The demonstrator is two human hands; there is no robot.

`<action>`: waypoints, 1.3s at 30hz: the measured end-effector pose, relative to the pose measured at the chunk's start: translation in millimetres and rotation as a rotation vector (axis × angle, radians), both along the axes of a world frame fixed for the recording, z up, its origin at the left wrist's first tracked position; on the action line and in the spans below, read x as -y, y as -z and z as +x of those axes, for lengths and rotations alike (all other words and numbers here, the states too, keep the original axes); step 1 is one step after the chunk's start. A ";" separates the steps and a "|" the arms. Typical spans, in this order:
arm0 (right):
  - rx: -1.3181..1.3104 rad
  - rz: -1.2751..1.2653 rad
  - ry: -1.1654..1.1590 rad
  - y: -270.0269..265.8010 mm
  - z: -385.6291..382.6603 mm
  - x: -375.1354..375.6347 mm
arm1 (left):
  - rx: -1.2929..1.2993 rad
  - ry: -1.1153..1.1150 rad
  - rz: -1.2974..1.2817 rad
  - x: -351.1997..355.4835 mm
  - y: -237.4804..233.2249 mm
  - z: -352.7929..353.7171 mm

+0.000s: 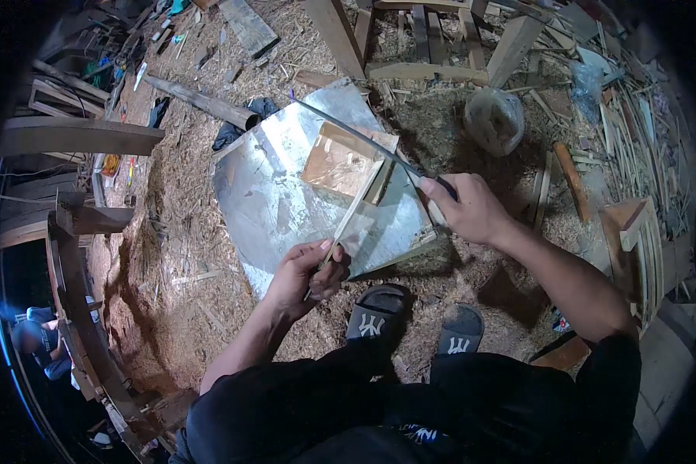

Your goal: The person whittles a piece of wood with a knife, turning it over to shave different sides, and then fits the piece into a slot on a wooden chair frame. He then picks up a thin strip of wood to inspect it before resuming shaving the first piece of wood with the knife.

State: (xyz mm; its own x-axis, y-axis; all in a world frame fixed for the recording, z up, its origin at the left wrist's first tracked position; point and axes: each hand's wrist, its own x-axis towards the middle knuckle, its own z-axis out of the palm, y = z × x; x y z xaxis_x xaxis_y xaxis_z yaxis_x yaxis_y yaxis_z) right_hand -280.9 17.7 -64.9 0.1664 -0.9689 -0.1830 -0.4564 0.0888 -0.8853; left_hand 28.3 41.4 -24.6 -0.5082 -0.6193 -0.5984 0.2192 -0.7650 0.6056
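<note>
My left hand is closed round the lower end of a thin pale wooden strip, which slants up and to the right. In my right hand is the dark handle of a long narrow knife. Its grey blade points up and to the left, crossing near the top of the strip. Below both lies a wooden block with a pale, cut-up top. The block rests on a board faced with scuffed sheet metal.
Wood shavings cover the ground. A clear plastic bag stands at the upper right, beyond my right hand. Wooden frames are at the back, and a round post lies left. A person sits at far left.
</note>
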 end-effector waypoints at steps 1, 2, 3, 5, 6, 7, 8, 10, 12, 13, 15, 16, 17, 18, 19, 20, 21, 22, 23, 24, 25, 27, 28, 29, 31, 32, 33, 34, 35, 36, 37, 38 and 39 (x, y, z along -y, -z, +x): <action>0.000 0.001 0.001 1.0 -2.0 -0.3 | 0.000 0.001 0.001 0.4 -0.1 1.2; -0.001 -0.007 -0.011 2.7 -4.4 0.5 | -0.018 0.007 0.008 1.5 -0.4 3.5; -0.002 -0.018 -0.024 4.7 -6.8 0.9 | -0.036 0.012 0.012 2.3 -0.5 4.6; -0.009 -0.078 0.032 11.7 -11.2 -3.5 | 0.135 0.051 -0.087 1.9 -4.7 3.5; -0.017 -0.135 0.086 15.2 -14.4 -6.1 | 0.306 0.089 -0.182 1.4 -8.2 2.5; -0.019 -0.137 0.081 17.5 -18.9 -8.0 | 0.305 0.084 -0.183 2.0 -12.9 0.7; -0.076 -0.111 0.153 19.6 -25.1 -9.6 | 0.372 0.114 -0.252 4.3 -18.4 -2.0; -0.137 -0.089 0.215 33.0 -41.2 -12.3 | 0.437 0.134 -0.323 9.4 -20.4 -2.0; -0.389 -0.207 0.383 64.7 -60.7 -15.9 | 0.425 0.201 -0.393 16.1 -19.2 0.4; -0.394 -0.213 0.378 75.6 -72.0 -18.1 | 0.432 0.201 -0.391 18.3 -20.6 -1.1; -0.536 -0.074 0.403 90.9 -93.1 -23.6 | 0.425 0.200 -0.391 22.1 -18.1 -1.6; -0.545 -0.081 0.399 92.1 -98.8 -26.6 | 0.423 0.207 -0.387 24.0 -16.9 -2.0; -0.616 -0.043 0.396 93.3 -104.0 -31.3 | 0.415 0.200 -0.390 25.9 -16.6 -2.4; -0.687 -0.004 0.393 95.4 -109.0 -35.0 | 0.400 0.208 -0.396 27.6 -16.5 -2.4; -0.765 0.067 0.382 99.2 -113.1 -36.6 | 0.385 0.216 -0.402 28.9 -16.1 -2.3; -0.773 0.063 0.380 103.6 -115.5 -39.8 | 0.378 0.211 -0.403 30.3 -14.9 -2.0; -0.774 0.074 0.372 104.8 -116.0 -43.6 | 0.386 0.211 -0.399 31.6 -13.4 -1.2; -0.776 0.086 0.364 106.4 -116.4 -46.6 | 0.393 0.212 -0.394 32.7 -12.2 -0.7; -0.795 0.039 0.384 110.0 -114.1 -47.6 | 0.368 0.203 -0.383 33.6 -12.7 -0.5; -0.800 0.037 0.381 104.4 -111.2 -45.0 | 0.363 0.199 -0.383 34.2 -12.3 -0.5; -0.715 -0.141 0.344 95.2 -105.9 -41.2 | 0.389 0.201 -0.369 34.5 -12.0 -0.2; -0.433 -0.215 0.351 81.4 -81.8 -31.2 | 0.416 0.202 -0.351 35.3 -11.3 0.3; -0.011 0.014 0.259 43.4 -55.1 -18.0 | 0.424 0.236 -0.429 34.1 -10.3 -0.4; 0.208 0.109 0.278 33.7 -41.3 -11.7 | 0.430 0.273 -0.513 35.1 -9.7 -1.8; 0.444 0.254 0.259 -8.1 -19.5 -1.9 | 0.489 0.330 -0.597 37.0 -14.6 -7.5; 0.679 0.393 0.229 -19.8 -13.6 1.6 | 0.549 0.381 -0.686 37.9 -17.6 -10.6; 0.683 0.391 0.231 -19.9 -10.0 4.3 | 0.551 0.384 -0.687 38.1 -19.7 -13.9; 0.682 0.339 0.162 -19.3 -6.6 7.0 | 0.574 0.385 -0.728 38.0 -21.8 -17.3; 0.680 0.287 0.093 -18.5 -4.2 9.0 | 0.598 0.384 -0.769 38.6 -23.6 -18.2; 0.684 0.284 0.089 -17.5 -4.1 10.4 | 0.604 0.383 -0.771 40.6 -24.2 -16.9; 0.661 0.262 0.115 -16.1 -5.8 11.9 | 0.614 0.356 -0.753 43.4 -24.0 -15.3; 0.638 0.243 0.141 -14.7 -7.7 12.7 | 0.624 0.330 -0.732 45.3 -24.2 -13.5; 0.654 0.258 0.170 -15.3 -10.4 12.5 | 0.690 0.302 -0.656 46.3 -37.1 -14.2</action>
State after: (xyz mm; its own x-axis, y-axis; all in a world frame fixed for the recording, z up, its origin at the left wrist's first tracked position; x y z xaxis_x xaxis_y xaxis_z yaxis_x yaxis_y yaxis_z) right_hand -291.3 5.3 -49.6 0.1709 -0.9305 -0.3239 0.1982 0.3545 -0.9138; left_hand 14.1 -4.9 12.5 -0.3690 -0.8353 -0.4076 -0.4877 -0.1993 0.8499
